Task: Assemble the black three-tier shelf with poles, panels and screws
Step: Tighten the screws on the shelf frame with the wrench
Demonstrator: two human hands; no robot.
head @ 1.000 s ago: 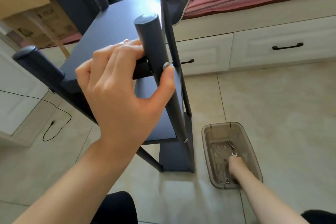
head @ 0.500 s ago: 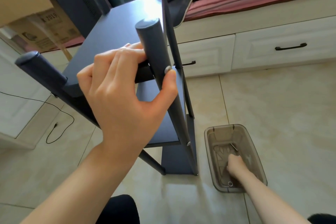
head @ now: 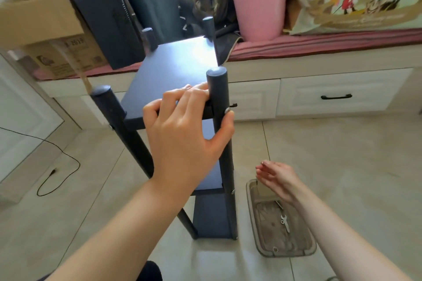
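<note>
- Black three-tier shelf [head: 173, 68], standing on the tiled floor [head: 342, 155] at centre frame, tilted toward the camera, four poles and three panels joined.
- Near right pole [head: 220, 102] at 12 o'clock from the left hand, round cap on top.
- Left hand [head: 185, 134] wrapped over the top panel's near edge, fingers curled on the panel, thumb pressed on a silver screw [head: 227, 110] in the pole's side.
- Right hand [head: 277, 180] at 4 o'clock from the shelf, raised above a translucent tray [head: 253, 217], fingers loosely bent; whether anything small is pinched cannot be told.
- Small wrench [head: 285, 222] lying inside the tray.
- Pink bin [head: 260, 2] at 1 o'clock on the bench behind.
</note>
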